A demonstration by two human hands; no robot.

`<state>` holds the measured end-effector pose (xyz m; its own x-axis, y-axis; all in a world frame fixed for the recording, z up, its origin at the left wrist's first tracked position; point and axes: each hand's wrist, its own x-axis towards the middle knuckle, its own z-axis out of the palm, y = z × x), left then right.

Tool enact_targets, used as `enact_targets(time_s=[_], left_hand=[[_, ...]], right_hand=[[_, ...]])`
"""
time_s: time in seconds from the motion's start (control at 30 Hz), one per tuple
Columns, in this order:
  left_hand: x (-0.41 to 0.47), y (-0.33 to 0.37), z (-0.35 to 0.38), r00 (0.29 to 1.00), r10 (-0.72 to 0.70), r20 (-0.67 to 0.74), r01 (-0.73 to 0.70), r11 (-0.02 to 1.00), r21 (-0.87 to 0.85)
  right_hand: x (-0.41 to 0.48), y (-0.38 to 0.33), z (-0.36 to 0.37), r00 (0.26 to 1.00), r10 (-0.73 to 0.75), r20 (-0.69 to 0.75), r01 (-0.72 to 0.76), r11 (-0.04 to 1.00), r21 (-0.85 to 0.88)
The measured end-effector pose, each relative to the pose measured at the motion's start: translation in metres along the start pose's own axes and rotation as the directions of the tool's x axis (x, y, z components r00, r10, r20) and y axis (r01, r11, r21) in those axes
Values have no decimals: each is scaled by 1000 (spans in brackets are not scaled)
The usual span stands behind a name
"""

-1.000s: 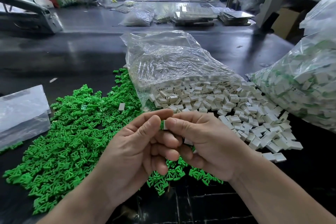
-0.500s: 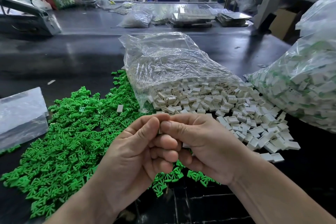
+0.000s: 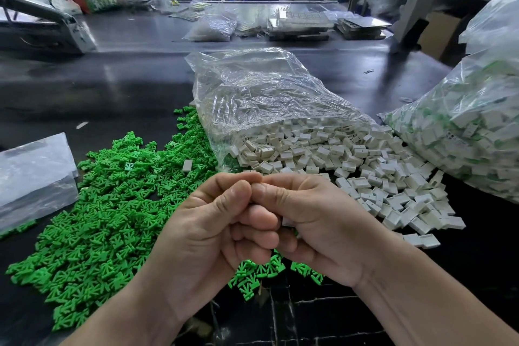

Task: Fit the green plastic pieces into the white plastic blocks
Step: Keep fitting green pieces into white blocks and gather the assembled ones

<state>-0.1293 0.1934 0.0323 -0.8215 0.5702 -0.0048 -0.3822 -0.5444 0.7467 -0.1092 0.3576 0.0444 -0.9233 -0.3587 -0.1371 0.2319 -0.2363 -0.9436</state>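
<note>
My left hand (image 3: 213,233) and my right hand (image 3: 320,227) are pressed together above the table's front edge, thumbs and forefingers meeting tip to tip. The small piece they pinch is hidden by the fingertips. A white block (image 3: 288,222) peeks out under my right hand's curled fingers. A wide pile of green plastic pieces (image 3: 112,205) lies at the left and runs under my hands. White plastic blocks (image 3: 351,166) spill from a clear bag (image 3: 266,98) at the centre right.
A full bag of white blocks with green showing inside (image 3: 463,135) stands at the right. A flat clear bag (image 3: 33,174) lies at the left. One stray white block (image 3: 186,165) sits on the green pile. Trays and bags crowd the far side of the dark table (image 3: 126,87).
A second ago a green-and-white piece showed between my thumb tips. My fingertips have since closed together over it, and both hands sit slightly tighter.
</note>
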Motion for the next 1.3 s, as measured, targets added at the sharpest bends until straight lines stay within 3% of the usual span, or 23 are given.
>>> enact_targets(time_s=[0.4,0.6,0.73,0.83,0.93,1.03,1.1,1.13,1.17,1.23,1.3], left_hand=[[0,-2,5,997,45,-54,-44,998,35],[3,-1,3,992,95,-84,-82,986,146],[3,5,-7,965,201,-166,-120,908,402],[0,7,-15,924,320,-210,-89,713,695],[-2,5,-17,902,410,-134,-65,438,897],[-3,3,-21,893,450,10,-17,11,1000],[-3,3,-23,926,370,76,24,-258,966],[-3,2,-23,939,334,81,44,-351,935],[-3,2,-23,946,313,81,64,-426,903],[-3,2,-23,956,285,74,91,-523,847],[-3,1,-22,964,260,53,107,-565,818]], right_hand=[[2,4,4,1000,-6,-19,7,999,38],[7,10,1,1000,-5,-5,6,968,250],[7,-1,-20,988,-157,8,128,827,547],[5,-8,-39,978,-209,-21,179,778,603],[5,-8,-50,982,-186,-44,175,787,591],[5,-12,-58,979,-152,-132,200,824,530],[1,-18,-64,963,-122,-240,189,941,282],[-2,-19,-65,940,-118,-321,135,990,30],[-4,-18,-63,909,-140,-392,31,962,-271],[-5,-13,-57,878,-229,-420,-187,643,-742],[1,-6,-47,898,-216,-383,-319,280,-906]])
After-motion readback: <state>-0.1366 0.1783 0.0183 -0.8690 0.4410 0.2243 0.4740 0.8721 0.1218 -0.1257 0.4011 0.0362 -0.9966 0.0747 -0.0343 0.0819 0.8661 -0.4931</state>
